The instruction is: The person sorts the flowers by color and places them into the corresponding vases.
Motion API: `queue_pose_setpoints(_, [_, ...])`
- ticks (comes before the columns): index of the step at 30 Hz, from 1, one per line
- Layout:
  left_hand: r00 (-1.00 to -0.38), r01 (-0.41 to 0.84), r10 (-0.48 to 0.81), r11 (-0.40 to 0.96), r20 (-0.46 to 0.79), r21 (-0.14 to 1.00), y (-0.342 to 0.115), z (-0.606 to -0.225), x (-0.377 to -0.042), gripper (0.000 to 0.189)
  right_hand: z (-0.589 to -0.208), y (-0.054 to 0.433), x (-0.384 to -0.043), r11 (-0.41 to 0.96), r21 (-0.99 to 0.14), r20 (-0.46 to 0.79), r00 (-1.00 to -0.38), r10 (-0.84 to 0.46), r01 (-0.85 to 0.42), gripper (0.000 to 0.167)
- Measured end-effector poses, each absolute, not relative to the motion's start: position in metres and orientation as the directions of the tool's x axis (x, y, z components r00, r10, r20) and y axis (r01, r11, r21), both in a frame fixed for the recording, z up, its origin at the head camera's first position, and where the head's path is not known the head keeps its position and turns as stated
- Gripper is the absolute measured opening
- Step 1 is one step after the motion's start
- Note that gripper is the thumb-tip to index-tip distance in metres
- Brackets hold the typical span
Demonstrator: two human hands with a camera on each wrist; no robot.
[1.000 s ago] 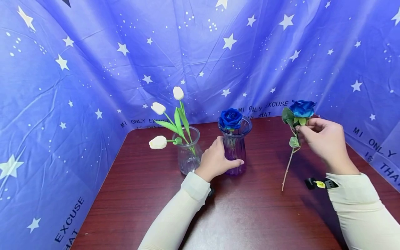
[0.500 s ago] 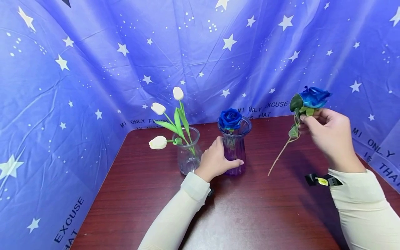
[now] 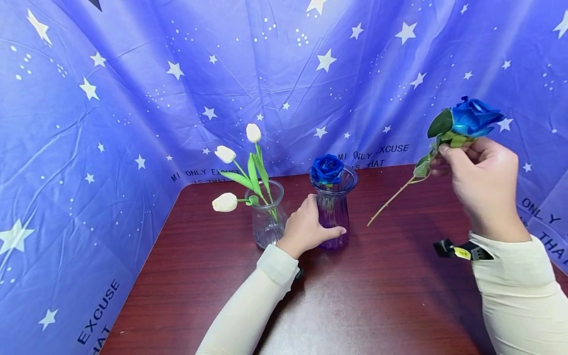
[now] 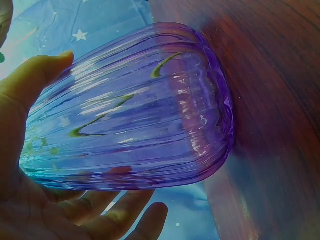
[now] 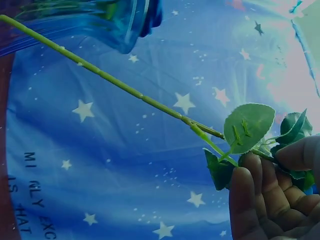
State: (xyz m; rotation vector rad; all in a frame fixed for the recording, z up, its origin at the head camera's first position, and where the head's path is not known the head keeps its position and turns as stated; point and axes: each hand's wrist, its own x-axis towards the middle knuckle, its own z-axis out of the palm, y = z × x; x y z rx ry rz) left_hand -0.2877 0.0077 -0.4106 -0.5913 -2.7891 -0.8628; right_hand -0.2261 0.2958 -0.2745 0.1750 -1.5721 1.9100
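My left hand [image 3: 306, 226] holds the ribbed purple glass vase [image 3: 334, 209], which stands upright on the table with a blue rose [image 3: 327, 169] in it. In the left wrist view the thumb lies along one side of the vase [image 4: 145, 115] and the fingers curve round the other. Off to the right, my right hand [image 3: 485, 190] pinches a second artificial blue rose [image 3: 476, 117] just below its bloom. Its bare stem [image 5: 140, 96] slants down and left toward the vase, the tip raised over the table. Green leaves [image 5: 250, 127] sit close to the fingertips.
A clear glass vase [image 3: 264, 231] stands left of the purple one, holding white tulips [image 3: 224, 202] that lean out leftward. The dark red wooden table [image 3: 355, 305] runs back to a blue star-patterned cloth [image 3: 266, 64], which also rises at both sides.
The right hand has lifted the rose up and to the right, and its stem has swung from nearly upright to a slant pointing left. The left hand and both vases have stayed put.
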Motion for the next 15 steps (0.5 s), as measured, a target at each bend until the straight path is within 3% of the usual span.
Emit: queue_pose_setpoints(15, [-0.909, 0.416, 0.326, 0.743, 0.26, 0.525, 0.006, -0.41, -0.287, 0.096, -0.245, 0.283, -0.224, -0.054, -0.812, 0.484, -0.722, 0.495, -0.581, 0.012])
